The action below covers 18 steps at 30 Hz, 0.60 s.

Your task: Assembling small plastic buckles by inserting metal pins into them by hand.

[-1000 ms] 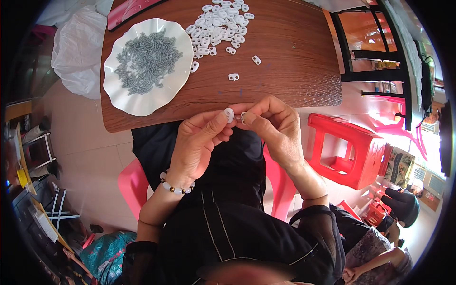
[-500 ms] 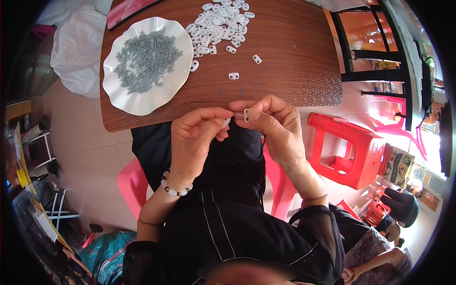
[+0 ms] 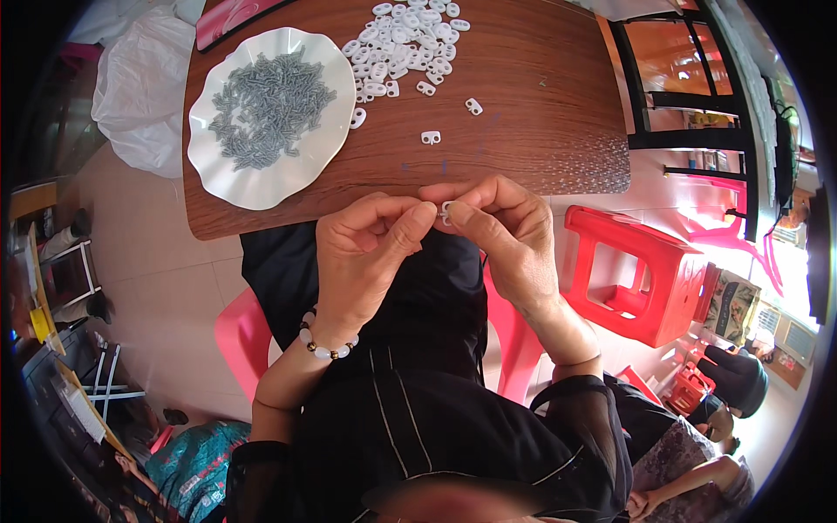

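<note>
- A brown wood-grain table (image 3: pixel 549 113) spans the upper middle, its right corner strewn with pale specks; both hands work just at its near edge
- A white plate (image 3: pixel 261 192) with a wavy, fluted rim sits on the table's left part, glossy and broad
- The left hand (image 3: pixel 362 248) is closed in a pinch, thumb pressed towards the forefinger; what lies between them is hidden, so I cannot tell what it has hold of
- The right hand (image 3: pixel 510 240) is nearly closed, thumb and forefinger gripping a white piece, its tips just beside those of the left
- A heap of small grey coils (image 3: pixel 275 109), ribbed and slim like tiny springs, fills the middle of the plate
- A pile of white pieces (image 3: pixel 401 44) lies right of the plate, loosely stacked; each is smooth, rounded and pierced by small holes
- A bracelet (image 3: pixel 326 349) of pale and dark beads circles the left wrist
- Two loose pieces (image 3: pixel 431 138) lie apart from the pile, nearer the hands, white with dark holes
- The white piece (image 3: pixel 446 214) in the right fingertips stands roughly upright, shiny, partly covered by the thumb
</note>
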Each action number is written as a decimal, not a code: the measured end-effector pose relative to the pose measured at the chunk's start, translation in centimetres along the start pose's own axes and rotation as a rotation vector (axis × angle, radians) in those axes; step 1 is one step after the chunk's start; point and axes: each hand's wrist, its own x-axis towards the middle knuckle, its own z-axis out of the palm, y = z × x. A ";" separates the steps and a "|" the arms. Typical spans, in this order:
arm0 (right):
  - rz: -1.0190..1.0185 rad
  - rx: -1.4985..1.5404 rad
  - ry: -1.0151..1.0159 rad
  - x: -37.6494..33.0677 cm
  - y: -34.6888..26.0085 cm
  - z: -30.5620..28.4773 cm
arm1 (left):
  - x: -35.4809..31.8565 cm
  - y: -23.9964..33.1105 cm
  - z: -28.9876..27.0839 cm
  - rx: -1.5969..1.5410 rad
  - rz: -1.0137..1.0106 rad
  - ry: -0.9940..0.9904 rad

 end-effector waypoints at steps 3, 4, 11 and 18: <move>0.000 0.013 0.014 0.0 0.1 0.1 | 0.0 -0.3 0.1 -0.023 0.017 0.009; -0.004 0.017 0.019 0.0 0.1 0.2 | 0.0 -0.5 0.0 -0.021 0.032 0.009; -0.003 -0.003 0.039 -0.1 -0.1 0.4 | 0.1 -0.8 0.3 -0.039 0.047 0.014; -0.028 -0.030 0.065 -0.1 0.2 0.4 | 0.1 -1.2 0.5 -0.072 0.059 0.025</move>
